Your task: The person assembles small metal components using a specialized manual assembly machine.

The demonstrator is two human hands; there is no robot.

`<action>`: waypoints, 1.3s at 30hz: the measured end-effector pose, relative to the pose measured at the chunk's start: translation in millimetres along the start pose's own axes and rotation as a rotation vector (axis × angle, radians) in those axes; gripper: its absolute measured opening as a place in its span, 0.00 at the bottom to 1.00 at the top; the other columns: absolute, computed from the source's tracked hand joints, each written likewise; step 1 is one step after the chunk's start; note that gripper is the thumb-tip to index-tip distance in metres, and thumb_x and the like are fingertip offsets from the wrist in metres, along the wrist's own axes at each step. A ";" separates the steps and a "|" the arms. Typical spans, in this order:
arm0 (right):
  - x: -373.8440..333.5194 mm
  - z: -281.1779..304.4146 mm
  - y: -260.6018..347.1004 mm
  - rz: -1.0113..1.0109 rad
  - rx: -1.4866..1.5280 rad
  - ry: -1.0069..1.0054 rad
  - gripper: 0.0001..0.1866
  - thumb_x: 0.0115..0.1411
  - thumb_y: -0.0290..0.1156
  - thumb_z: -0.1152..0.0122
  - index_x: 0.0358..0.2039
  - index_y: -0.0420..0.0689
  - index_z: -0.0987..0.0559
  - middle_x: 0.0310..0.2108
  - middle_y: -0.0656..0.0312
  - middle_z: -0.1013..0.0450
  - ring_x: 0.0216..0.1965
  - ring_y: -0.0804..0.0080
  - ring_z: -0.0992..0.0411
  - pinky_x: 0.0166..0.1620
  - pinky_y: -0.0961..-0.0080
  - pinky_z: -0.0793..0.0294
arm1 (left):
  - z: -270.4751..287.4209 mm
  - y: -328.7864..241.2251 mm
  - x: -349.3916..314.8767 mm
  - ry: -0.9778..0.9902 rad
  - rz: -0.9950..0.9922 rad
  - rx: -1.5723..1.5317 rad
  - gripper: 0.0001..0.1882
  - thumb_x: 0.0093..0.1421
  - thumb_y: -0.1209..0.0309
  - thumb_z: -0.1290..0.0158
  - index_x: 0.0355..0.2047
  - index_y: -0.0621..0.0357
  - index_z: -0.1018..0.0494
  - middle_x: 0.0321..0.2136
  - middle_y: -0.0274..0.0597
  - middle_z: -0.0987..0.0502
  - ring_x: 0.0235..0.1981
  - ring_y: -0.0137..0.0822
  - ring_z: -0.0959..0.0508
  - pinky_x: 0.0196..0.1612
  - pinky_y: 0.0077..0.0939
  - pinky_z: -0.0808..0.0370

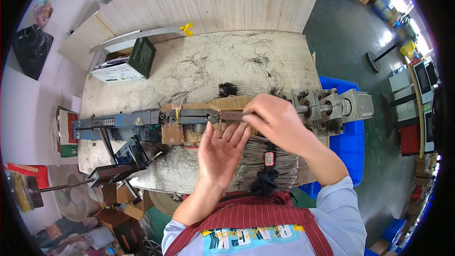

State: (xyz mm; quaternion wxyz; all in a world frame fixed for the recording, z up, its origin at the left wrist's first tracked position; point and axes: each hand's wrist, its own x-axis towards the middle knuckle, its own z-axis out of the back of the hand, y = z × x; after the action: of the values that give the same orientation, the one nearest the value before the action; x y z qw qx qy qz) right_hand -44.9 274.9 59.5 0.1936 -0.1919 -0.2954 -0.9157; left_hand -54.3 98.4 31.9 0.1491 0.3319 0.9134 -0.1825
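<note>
Some room reaches the far bench edge (pixel 279 35); left grip (pixel 221 150) is apart, right grip (pixel 274 116) unclear.

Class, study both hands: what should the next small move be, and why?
Probably curl the left hand gently toward the dark bar to steady it: this hand is open, palm up, fingertips near the bar, while the right hand has its fingers bent at the bar's right end.

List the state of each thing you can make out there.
Left hand: open, palm up
Right hand: curled at dark block, hold hidden
White-and-green carton: open, things inside
Steel ruler: yellow tie at right end
Thin wires: heaped at tabletop's near edge
Blue bin: partly hidden by tabletop
Metal shaft: turning or still, cannot tell
</note>
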 end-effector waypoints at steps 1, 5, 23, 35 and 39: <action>0.1 8.0 2.8 -0.127 0.034 -0.025 0.05 0.58 0.28 0.42 0.33 0.42 0.27 0.26 0.56 0.30 0.29 0.59 0.27 0.31 0.65 0.28 | -0.9 1.5 0.2 -0.001 -0.003 -0.002 0.27 0.68 0.52 0.59 0.53 0.66 0.38 0.55 0.56 0.34 0.63 0.50 0.38 0.68 0.44 0.43; -10.6 11.3 7.4 -0.328 -0.052 0.011 0.08 0.60 0.30 0.42 0.38 0.42 0.28 0.22 0.56 0.27 0.23 0.55 0.26 0.26 0.62 0.29 | -2.5 1.9 0.5 0.053 -0.015 0.030 0.29 0.69 0.54 0.60 0.56 0.70 0.43 0.58 0.62 0.38 0.65 0.53 0.41 0.69 0.44 0.44; -3.4 -0.8 33.8 0.014 -0.606 0.311 0.25 0.48 0.30 0.42 0.48 0.31 0.27 0.23 0.60 0.27 0.23 0.71 0.24 0.21 0.77 0.26 | 2.0 -11.4 -2.7 0.060 0.058 0.253 0.28 0.69 0.54 0.59 0.56 0.68 0.40 0.57 0.54 0.35 0.62 0.45 0.36 0.67 0.41 0.43; -41.9 15.6 36.0 -0.515 0.339 0.335 0.20 0.57 0.24 0.43 0.50 0.35 0.35 0.37 0.45 0.29 0.34 0.55 0.23 0.34 0.65 0.25 | 42.3 32.6 -18.8 0.039 0.028 0.668 0.27 0.67 0.73 0.53 0.63 0.70 0.46 0.65 0.51 0.43 0.67 0.39 0.44 0.66 0.30 0.44; -70.1 -4.6 26.1 -0.463 0.462 0.368 0.18 0.62 0.30 0.42 0.49 0.38 0.34 0.40 0.46 0.27 0.40 0.50 0.25 0.43 0.61 0.27 | 84.0 -40.6 -80.4 -0.217 0.007 0.981 0.16 0.69 0.68 0.56 0.47 0.72 0.28 0.36 0.54 0.20 0.36 0.42 0.17 0.41 0.33 0.20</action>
State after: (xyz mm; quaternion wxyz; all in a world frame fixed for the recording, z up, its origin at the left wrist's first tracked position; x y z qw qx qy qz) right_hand 26.0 269.4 35.6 0.0695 0.0962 -0.4900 -0.8636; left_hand -9.4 -11.2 -1.7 0.0703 0.3449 0.6981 -0.6235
